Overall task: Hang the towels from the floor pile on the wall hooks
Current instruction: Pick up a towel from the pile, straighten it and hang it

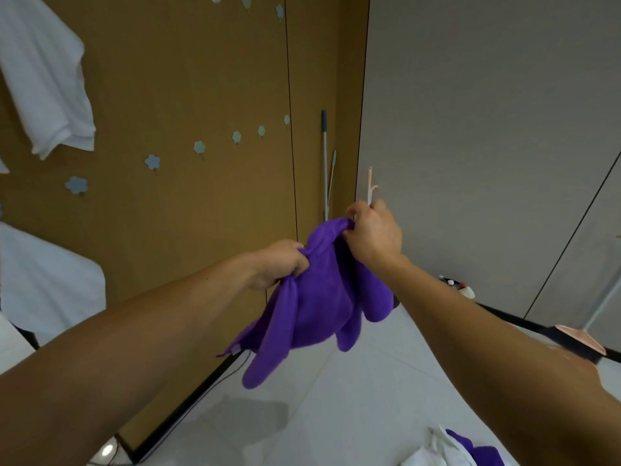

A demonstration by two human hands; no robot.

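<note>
gripping a bunched purple towel [316,297] w/ both hands, left hand [279,264] & right hand [374,233] hold it mid-air; free flower hooks [199,147] lie up-left, prob. nearer the left.

Floor pile [447,447], below-right of purple towel [316,307]: cut by bottom edge. White towel [47,79], far upper left of it: cut by frame edge. Small objects [453,284] right of it: unidentifiable.
</note>
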